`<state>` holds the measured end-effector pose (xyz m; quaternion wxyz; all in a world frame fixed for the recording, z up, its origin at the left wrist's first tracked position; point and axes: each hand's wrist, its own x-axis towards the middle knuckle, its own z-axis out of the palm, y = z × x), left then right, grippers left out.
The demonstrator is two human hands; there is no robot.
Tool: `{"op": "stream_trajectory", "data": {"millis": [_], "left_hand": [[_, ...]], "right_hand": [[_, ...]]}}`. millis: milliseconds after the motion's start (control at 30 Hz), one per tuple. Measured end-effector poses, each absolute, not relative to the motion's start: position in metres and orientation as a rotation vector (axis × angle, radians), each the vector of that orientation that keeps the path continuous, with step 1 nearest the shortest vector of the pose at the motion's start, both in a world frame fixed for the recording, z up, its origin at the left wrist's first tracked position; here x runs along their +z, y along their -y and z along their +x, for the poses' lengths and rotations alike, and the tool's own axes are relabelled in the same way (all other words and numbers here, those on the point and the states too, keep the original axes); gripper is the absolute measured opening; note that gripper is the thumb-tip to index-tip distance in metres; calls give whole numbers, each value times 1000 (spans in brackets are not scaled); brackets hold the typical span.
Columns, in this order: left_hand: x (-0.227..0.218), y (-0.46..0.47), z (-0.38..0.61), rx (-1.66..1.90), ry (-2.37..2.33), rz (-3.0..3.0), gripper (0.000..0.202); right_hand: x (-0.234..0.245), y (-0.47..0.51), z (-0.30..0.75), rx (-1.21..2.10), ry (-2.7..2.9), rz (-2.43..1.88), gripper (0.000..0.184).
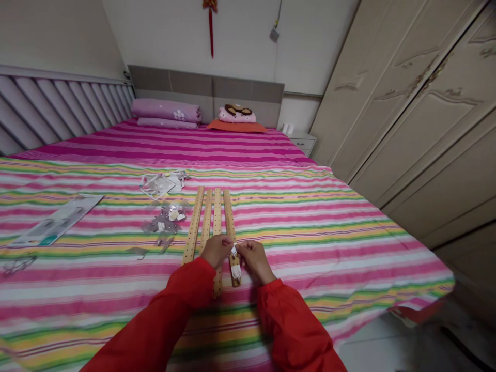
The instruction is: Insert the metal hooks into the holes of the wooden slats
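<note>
Since both hands crowd one tiny spot, I'm watching the white piece closest: L hand and R hand each have a fingertip grip pinching it, over the rightmost wooden strip, just beyond a 2nd white fitting on its near end. Can't tell from here if it's fixed or merely held there. My main worry's prob. a slip: w/ so little to pinch, it could pop out & get lost on the striped cover. The strip might skid or rock b/c it seems to lie loose on soft cloth, esp. if pressed off-centre, & the L wrist could knock the three other strips. As for the surface, it's a bed, w/ clear bags of small parts left of the strips & a flat package farther left. Rm: grey headboard, folded purple bedding, pale wardrobe on the right, slatted rail on the left, red hanging ornament on the wall.
</note>
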<state>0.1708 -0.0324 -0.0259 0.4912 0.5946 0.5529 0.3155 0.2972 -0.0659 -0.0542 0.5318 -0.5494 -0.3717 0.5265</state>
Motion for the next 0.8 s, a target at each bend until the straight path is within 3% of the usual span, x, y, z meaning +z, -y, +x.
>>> {"op": "stream_trajectory", "data": {"millis": [367, 800], "left_hand": [[-23, 33, 174, 734, -1449, 1797, 10], [-32, 30, 177, 763, -1477, 1819, 12]], "right_hand": [[-62, 63, 293, 1234, 791, -1308, 23], [-65, 64, 292, 1243, 773, -1327, 24]]}}
